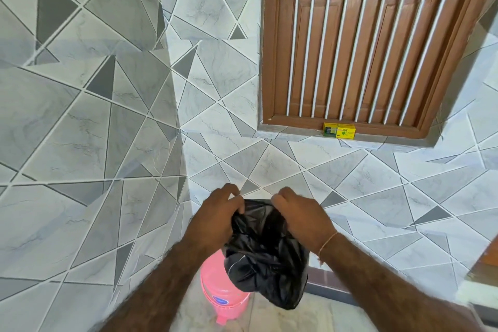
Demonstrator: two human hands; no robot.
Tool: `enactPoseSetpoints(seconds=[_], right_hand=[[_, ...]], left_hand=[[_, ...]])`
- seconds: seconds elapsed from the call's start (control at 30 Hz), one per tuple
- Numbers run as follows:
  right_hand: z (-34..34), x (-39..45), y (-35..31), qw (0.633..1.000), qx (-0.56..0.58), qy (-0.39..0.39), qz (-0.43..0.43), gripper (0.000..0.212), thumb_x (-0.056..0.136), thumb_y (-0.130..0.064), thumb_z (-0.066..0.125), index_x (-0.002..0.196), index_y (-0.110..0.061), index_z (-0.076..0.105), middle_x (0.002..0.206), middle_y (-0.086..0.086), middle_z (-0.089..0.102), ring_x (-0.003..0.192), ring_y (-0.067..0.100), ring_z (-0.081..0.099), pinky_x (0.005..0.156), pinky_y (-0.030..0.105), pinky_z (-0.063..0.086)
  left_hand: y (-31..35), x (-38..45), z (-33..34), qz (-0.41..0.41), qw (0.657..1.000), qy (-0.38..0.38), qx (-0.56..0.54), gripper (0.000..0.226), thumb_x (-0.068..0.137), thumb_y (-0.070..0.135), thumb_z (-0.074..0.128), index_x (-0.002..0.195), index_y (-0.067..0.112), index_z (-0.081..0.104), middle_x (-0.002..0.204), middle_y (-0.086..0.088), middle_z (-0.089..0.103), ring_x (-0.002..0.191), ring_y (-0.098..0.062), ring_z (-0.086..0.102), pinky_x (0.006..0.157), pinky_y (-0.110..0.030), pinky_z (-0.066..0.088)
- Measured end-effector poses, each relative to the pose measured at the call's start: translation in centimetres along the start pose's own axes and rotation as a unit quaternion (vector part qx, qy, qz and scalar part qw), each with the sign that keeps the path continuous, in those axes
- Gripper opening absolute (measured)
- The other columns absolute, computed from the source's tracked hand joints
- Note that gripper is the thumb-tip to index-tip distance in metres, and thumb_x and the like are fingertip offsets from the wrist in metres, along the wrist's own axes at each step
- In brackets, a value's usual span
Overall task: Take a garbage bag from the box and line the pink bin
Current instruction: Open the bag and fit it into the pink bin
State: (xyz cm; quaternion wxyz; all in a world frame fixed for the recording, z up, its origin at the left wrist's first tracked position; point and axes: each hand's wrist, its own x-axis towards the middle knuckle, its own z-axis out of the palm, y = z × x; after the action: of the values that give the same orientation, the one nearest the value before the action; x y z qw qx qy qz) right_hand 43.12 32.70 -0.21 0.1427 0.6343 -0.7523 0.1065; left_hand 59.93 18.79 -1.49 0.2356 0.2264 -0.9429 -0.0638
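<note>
Head view: left hand [218, 213] and right hand [301, 215] held near each other, both with fingers curled, pinching the top edge of a black garbage bag [265, 256]. Bag crumpled, hanging in the air above and in front of the pink bin [215, 288] on the floor. Yellow box [339, 131] well apart, up on the sill of the brown window [372, 43]. Patterned tiled wall [94, 116] behind.
</note>
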Motion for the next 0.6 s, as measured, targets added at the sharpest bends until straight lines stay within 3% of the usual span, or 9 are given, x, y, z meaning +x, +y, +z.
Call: enactPoseSetpoints(seconds=[0.07, 0.1, 0.2, 0.33, 0.43, 0.5, 0.6], right_hand=[[1.4, -0.8, 0.7, 0.994, -0.071, -0.083, -0.021, 0.029, 0.080, -0.007, 0.055, 0.105, -0.017, 0.044, 0.106, 0.013, 0.051, 0.067, 0.039, 0.058, 0.052, 0.040, 0.044], [1.7, -1.3, 1.0, 0.990, -0.089, -0.109, -0.024, 0.025, 0.083, -0.011, 0.054, 0.106, -0.017, 0.046, 0.110, 0.014, 0.051, 0.070, 0.039, 0.059, 0.053, 0.040, 0.041], [2.4, -2.6, 1.8, 0.986, -0.107, -0.131, -0.003, 0.021, 0.092, -0.023, 0.048, 0.112, -0.020, 0.046, 0.118, 0.013, 0.049, 0.082, 0.039, 0.063, 0.060, 0.041, 0.041], [3.1, -3.6, 2.5, 0.977, -0.123, -0.168, 0.045, 0.035, 0.096, -0.023, 0.041, 0.131, -0.027, 0.040, 0.116, 0.013, 0.053, 0.095, 0.039, 0.064, 0.074, 0.042, 0.050], [3.0, -4.1, 3.8, 0.968, -0.135, -0.178, 0.110, 0.028, 0.095, -0.020, 0.042, 0.123, -0.022, 0.047, 0.115, 0.010, 0.060, 0.103, 0.036, 0.064, 0.082, 0.042, 0.051], [2.6, -4.4, 4.1, 0.966, -0.138, -0.160, 0.147, 0.026, 0.095, -0.021, 0.041, 0.119, -0.021, 0.051, 0.113, 0.008, 0.064, 0.104, 0.033, 0.064, 0.082, 0.040, 0.051], [2.0, -4.6, 4.1, 0.957, -0.140, -0.142, 0.210, 0.024, 0.092, -0.021, 0.044, 0.114, -0.018, 0.053, 0.111, 0.006, 0.067, 0.104, 0.031, 0.065, 0.081, 0.037, 0.050]], left_hand=[[-0.7, 0.1, 0.1, 0.014, 0.994, -0.017, 0.111, 0.026, 0.053, 0.011, 0.083, 0.069, 0.022, 0.066, 0.104, 0.001, 0.065, 0.084, -0.025, 0.061, 0.064, -0.034, 0.057], [-1.1, 0.0, 0.3, 0.009, 0.987, -0.034, 0.158, 0.021, 0.054, 0.016, 0.084, 0.070, 0.019, 0.070, 0.097, -0.002, 0.066, 0.080, -0.026, 0.061, 0.062, -0.035, 0.056], [-1.9, -0.2, 0.4, -0.053, 0.967, -0.061, 0.243, 0.014, 0.076, 0.020, 0.072, 0.087, 0.013, 0.073, 0.093, -0.005, 0.065, 0.089, -0.028, 0.058, 0.073, -0.037, 0.050], [-3.0, -1.3, 0.7, -0.159, 0.952, -0.070, 0.253, 0.024, 0.080, 0.033, 0.068, 0.099, 0.019, 0.070, 0.102, -0.001, 0.068, 0.100, -0.025, 0.057, 0.084, -0.037, 0.047], [-3.6, -2.0, 0.9, -0.279, 0.940, -0.049, 0.189, 0.021, 0.086, 0.029, 0.061, 0.102, 0.018, 0.068, 0.104, -0.002, 0.068, 0.101, -0.024, 0.058, 0.085, -0.036, 0.048], [-3.5, -2.2, 1.2, -0.377, 0.924, 0.025, 0.058, 0.027, 0.087, 0.030, 0.056, 0.105, 0.012, 0.065, 0.105, -0.008, 0.065, 0.100, -0.030, 0.057, 0.084, -0.040, 0.048], [-2.9, -1.9, 1.6, -0.451, 0.870, 0.123, -0.156, 0.052, 0.080, 0.032, 0.066, 0.124, 0.011, 0.051, 0.116, -0.020, 0.052, 0.107, -0.044, 0.053, 0.091, -0.051, 0.049]])
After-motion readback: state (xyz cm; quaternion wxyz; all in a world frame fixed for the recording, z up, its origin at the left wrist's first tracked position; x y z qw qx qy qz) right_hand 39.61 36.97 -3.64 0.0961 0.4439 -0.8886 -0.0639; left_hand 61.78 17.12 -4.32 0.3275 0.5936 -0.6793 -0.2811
